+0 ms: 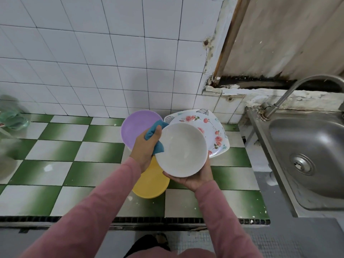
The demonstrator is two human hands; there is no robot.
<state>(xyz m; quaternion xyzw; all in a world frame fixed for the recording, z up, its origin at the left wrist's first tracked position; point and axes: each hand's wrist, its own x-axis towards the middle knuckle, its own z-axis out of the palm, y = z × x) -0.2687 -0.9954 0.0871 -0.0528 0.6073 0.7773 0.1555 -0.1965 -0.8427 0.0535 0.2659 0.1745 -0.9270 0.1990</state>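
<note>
A white bowl (182, 150) is held tilted above the counter, its inside facing me. My right hand (193, 178) cups it from below, fingers curled round its lower rim. My left hand (146, 147) grips a blue cloth (155, 135) and holds it against the bowl's left rim. Under the hands lie a purple plate (136, 127), a yellow plate (151, 183) and a flowered white plate (212, 131), which rests on a leaf-patterned plate (203, 111).
The counter (74, 155) has green and white checked tiles, with a white tiled wall behind. A steel sink (307, 161) with a curved tap (290, 94) stands at the right. A blurred greenish object (11, 116) sits at the far left.
</note>
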